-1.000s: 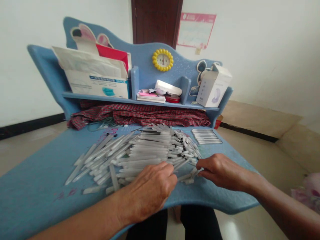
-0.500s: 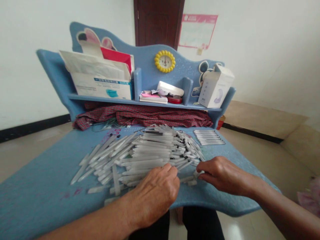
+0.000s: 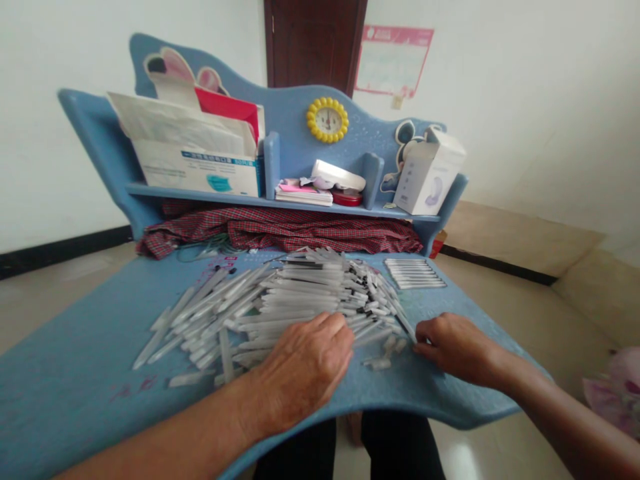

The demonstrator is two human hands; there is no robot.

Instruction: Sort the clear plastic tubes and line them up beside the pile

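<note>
A big pile of translucent white pen barrels (image 3: 300, 293) lies on the blue desk. My left hand (image 3: 310, 363) is curled closed over the pile's near right edge; its fingertips, and anything in them, are hidden. My right hand (image 3: 453, 347) is to the right of the pile, thumb and fingers pinched at the near end of a slim pen (image 3: 406, 325) that slants out from the pile's right side. Between the two hands lie a few small clear caps (image 3: 381, 364). Black-tipped pieces (image 3: 367, 297) are heaped along the right of the pile.
A neat row of finished-looking pens (image 3: 414, 274) lies at the back right. Behind the pile, a red checked cloth (image 3: 320, 230) is bunched under the shelf, which carries a mask box (image 3: 200, 170), a white box (image 3: 430, 173) and a notebook stack (image 3: 304, 195). The desk's curved front edge (image 3: 380, 412) is near my legs.
My right hand has moved right, away from the small clear caps, and now pinches the end of a slim pen. My left hand stays closed at the pile. The view has shifted slightly.
</note>
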